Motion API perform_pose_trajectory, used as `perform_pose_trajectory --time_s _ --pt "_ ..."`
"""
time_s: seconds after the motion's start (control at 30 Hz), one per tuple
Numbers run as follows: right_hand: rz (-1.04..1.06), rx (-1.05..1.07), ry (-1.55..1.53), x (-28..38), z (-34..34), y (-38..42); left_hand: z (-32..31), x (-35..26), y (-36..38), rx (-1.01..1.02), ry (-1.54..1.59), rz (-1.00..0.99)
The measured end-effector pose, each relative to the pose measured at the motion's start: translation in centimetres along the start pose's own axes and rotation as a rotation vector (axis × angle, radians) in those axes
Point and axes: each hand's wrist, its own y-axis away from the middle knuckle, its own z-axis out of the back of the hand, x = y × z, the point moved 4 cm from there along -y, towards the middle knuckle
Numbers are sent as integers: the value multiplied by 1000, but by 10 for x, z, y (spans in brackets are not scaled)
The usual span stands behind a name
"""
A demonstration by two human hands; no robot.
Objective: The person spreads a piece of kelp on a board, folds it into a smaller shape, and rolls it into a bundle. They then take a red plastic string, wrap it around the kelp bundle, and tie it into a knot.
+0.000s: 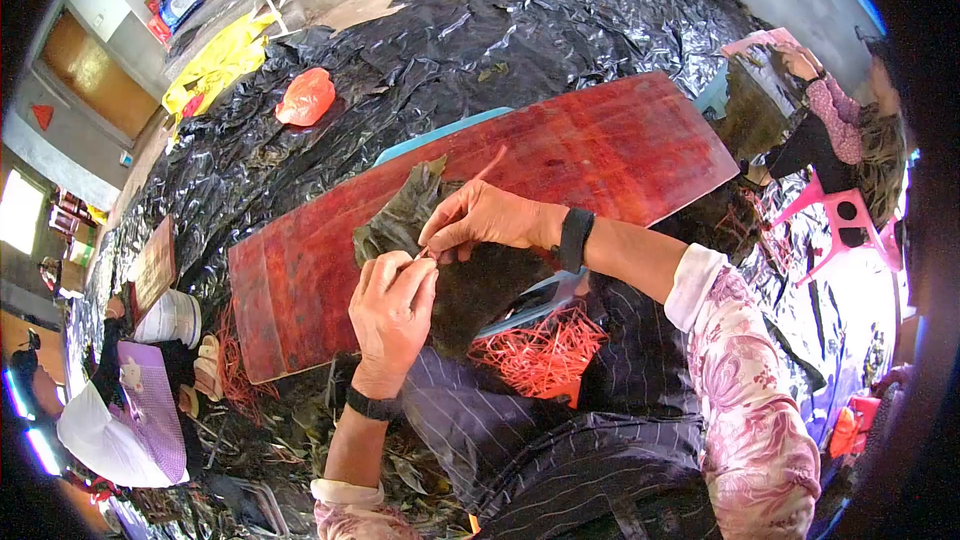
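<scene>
My left hand [393, 310] and my right hand [490, 218] meet over the near edge of a red wooden board [620, 155]. Their fingertips pinch a thin reddish strip [493, 162], whose free end sticks up behind my right hand. Dark, wrinkled greenish-brown leaves [405, 210] hang in a bunch behind and below my fingers; whether my fingers also grip them is hidden. On my lap lies a heap of red strips [540, 350] in an orange bag, beside a blue edge of something partly covered.
Black plastic sheeting [540, 30] covers the floor, with an orange bag [306, 97] on it. A co-worker [835, 115] sits at the right near a pink stool [845, 225]. Another person sits at the left beside a white bucket [170, 318] and small board [153, 265].
</scene>
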Motion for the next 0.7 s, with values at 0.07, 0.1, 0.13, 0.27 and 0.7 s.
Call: perform_pose_trajectory --time_s 0.07,0.1,0.13,0.27,0.7 --pt "27 -9 75 1 0 1 4 2 -4 -2 52 -12" --pt "190 -17 205 4 2 -1 5 2 -7 -7 103 -21" --pt "354 -25 335 10 0 1 8 3 -10 -44 144 8" --pt "522 -96 630 21 -7 12 2 32 -4 0 231 370" --pt "1031 -265 1494 22 -28 25 -6 36 -11 306 98 426"
